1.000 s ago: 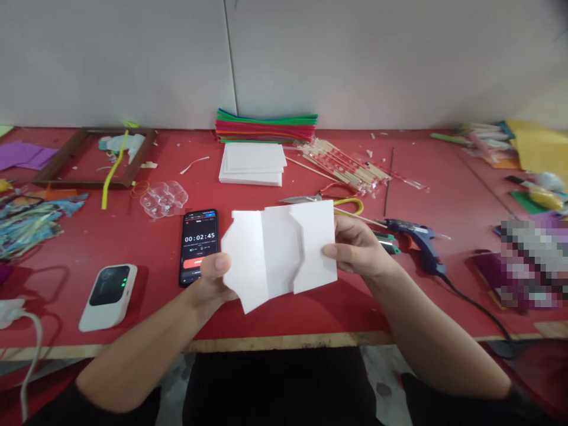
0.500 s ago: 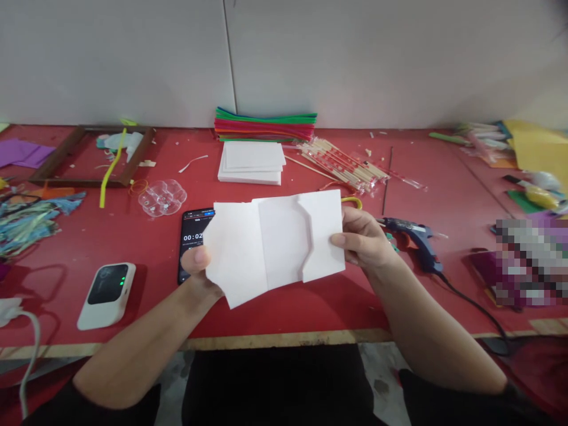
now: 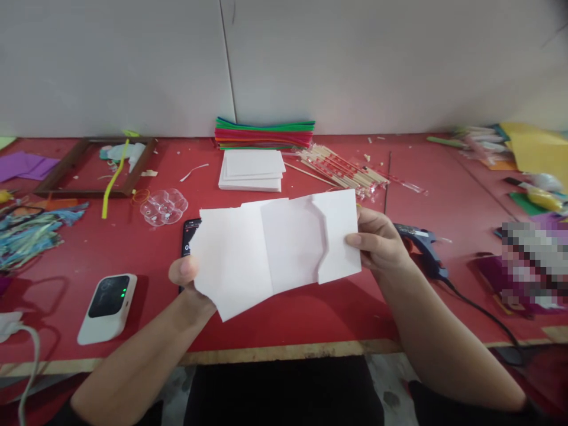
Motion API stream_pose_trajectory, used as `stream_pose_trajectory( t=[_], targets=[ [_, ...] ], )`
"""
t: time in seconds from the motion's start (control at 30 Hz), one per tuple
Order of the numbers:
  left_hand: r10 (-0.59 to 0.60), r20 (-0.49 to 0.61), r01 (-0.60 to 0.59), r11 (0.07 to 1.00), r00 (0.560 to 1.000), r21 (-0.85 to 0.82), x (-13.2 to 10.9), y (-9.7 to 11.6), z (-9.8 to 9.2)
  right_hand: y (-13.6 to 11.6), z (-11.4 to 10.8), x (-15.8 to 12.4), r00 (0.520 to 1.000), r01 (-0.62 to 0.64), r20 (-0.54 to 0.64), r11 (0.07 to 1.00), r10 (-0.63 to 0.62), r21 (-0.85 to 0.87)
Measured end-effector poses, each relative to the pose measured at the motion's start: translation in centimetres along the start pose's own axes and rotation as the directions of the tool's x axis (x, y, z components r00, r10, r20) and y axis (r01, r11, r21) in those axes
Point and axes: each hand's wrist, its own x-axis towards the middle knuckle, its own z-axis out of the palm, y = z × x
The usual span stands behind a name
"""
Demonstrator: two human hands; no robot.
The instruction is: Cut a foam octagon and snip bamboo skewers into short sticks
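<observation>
A folded sheet of white paper (image 3: 235, 254) with cut, angled edges is held up above the table between both hands. Its left panel lies spread out, and the right end is folded over with a notched edge. My left hand (image 3: 190, 278) grips the left edge, thumb in front, the other fingers mostly behind the sheet. On the right edge, my right hand (image 3: 381, 239) pinches the folded end between thumb and fingers. Behind the paper's left edge a phone (image 3: 186, 234) is mostly covered. A blue glue gun (image 3: 423, 245) lies just beyond my right hand.
On the red table (image 3: 310, 319) sit stacked white paper (image 3: 252, 165), bundled pipe cleaners (image 3: 266, 133) and wrapped wooden sticks (image 3: 341, 168). At left are a brown frame (image 3: 84, 192), a clear plastic palette (image 3: 164, 207) and a white device (image 3: 106, 307). The glue gun's cord (image 3: 483, 313) runs right.
The paper's left and right edges are now farther apart, with the hands spread wider. The left panel covers more of the phone. The whole view has shifted slightly.
</observation>
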Motion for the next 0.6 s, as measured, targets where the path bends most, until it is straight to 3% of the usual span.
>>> stream_pose_trajectory(
  t=[0.07,0.2,0.43,0.6],
  targets=[
    [0.086,0.079,-0.079,0.993,0.993,-0.083,0.6,0.1,0.8,-0.2,-0.4,0.0,1.000,0.014,-0.018,1.000,-0.014,-0.002],
    [0.157,0.238,-0.097,0.965,0.958,-0.245,1.3,0.6,1.4,-0.4,-0.9,0.0,0.994,0.041,-0.100,0.999,-0.044,-0.026],
    [0.183,0.216,-0.157,0.979,0.959,-0.130,2.0,1.3,2.6,-1.2,-1.0,-0.1,0.984,0.035,-0.174,0.999,-0.038,-0.020],
    [0.152,0.200,-0.116,0.977,0.968,-0.180,0.6,1.3,0.9,-1.7,-1.5,-0.2,0.973,0.024,-0.230,0.999,-0.028,-0.023]
  ],
)
